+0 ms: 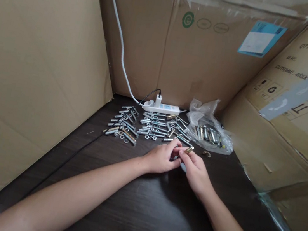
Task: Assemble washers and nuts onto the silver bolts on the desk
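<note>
Between the thumb and fingers of my right hand [192,168] is a brass-coloured bolt [188,150], its end pointing up and right. My left hand [161,158] meets it from the left with curled fingers closed close to the bolt; what they grip is hidden. Just beyond both hands, silver bolts [159,129] lie in rows, with nuts and washers [154,138] among them. A second group of bolts [130,126] is farther left, some of them brass-coloured. A small brass-coloured ring-like piece [206,154] rests right of my right hand.
A clear plastic bag [213,131] containing more bolts lies at the back right. Behind the rows is a white power strip [169,109] with a plugged-in charger [158,100]. A black cable [70,156] crosses the dark table [137,215] on the left. Cardboard walls [144,31] enclose three sides.
</note>
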`<move>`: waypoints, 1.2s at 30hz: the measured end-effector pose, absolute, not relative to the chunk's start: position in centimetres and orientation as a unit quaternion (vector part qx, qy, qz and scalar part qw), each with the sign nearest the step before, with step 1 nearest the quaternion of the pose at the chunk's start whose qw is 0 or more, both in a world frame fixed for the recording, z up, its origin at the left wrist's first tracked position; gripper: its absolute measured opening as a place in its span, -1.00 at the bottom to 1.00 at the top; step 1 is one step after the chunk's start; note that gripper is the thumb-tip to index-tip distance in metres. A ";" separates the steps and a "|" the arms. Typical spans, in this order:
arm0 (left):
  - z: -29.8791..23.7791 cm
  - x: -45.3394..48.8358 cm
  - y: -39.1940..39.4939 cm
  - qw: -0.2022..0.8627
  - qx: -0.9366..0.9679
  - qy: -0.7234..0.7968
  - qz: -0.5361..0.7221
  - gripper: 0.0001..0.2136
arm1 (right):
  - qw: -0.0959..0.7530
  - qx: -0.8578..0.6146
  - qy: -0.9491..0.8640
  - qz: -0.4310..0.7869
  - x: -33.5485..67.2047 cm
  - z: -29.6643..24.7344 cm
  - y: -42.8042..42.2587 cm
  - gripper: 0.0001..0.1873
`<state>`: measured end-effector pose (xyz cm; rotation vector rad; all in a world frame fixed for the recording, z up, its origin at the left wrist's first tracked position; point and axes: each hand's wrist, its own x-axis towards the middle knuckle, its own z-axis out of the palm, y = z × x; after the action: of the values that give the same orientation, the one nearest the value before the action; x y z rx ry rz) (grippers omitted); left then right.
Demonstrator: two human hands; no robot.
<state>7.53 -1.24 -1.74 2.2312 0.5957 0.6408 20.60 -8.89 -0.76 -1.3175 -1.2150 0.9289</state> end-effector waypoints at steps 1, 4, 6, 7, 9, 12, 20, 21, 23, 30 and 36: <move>-1.7 7.5 -1.3 0.358 0.869 0.233 0.249 -0.70 | 0.521 -0.561 -0.538 0.351 20.4 -0.7 -9.0 -0.73; -1.9 7.5 -1.2 0.351 0.873 0.239 0.241 -0.72 | 0.490 -0.564 -0.615 0.251 19.8 -0.6 -9.2 -0.74; -2.0 7.5 -1.1 0.356 0.872 0.237 0.236 -0.74 | 0.472 -0.568 -0.642 0.206 19.5 -0.6 -9.3 -0.75; -2.1 7.4 -1.0 0.362 0.871 0.233 0.238 -0.75 | 0.465 -0.570 -0.650 0.192 19.3 -0.7 -9.2 -0.75; -2.1 7.4 -0.8 0.375 0.864 0.223 0.252 -0.75 | 0.457 -0.571 -0.659 0.175 19.2 -0.8 -9.2 -0.76; -2.3 7.5 -0.5 0.396 0.848 0.219 0.277 -0.77 | 0.445 -0.577 -0.669 0.148 19.3 -1.1 -9.1 -0.76; -2.7 7.6 -0.3 0.440 0.828 0.202 0.282 -0.84 | 0.360 -0.611 -0.700 0.085 18.9 -0.1 -9.3 -0.76; -2.6 7.6 -0.2 0.450 0.819 0.200 0.294 -0.87 | 0.360 -0.606 -0.704 0.083 19.3 0.2 -9.3 -0.75; -2.3 7.7 -0.1 0.476 0.794 0.210 0.315 -0.92 | 0.365 -0.596 -0.711 0.075 21.1 0.9 -9.2 -0.70; -1.3 7.7 0.7 0.634 0.663 0.286 0.278 -0.88 | 0.212 -0.774 -0.596 0.046 31.3 0.3 -8.8 -0.77; -1.1 7.3 1.1 0.685 0.640 0.248 0.243 -0.79 | 0.189 -0.775 -0.602 0.021 32.6 -1.1 -8.6 -0.76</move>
<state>7.25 1.15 -1.15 1.4349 0.5560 0.5438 32.62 -8.64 -1.05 -2.1808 -1.6938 0.0601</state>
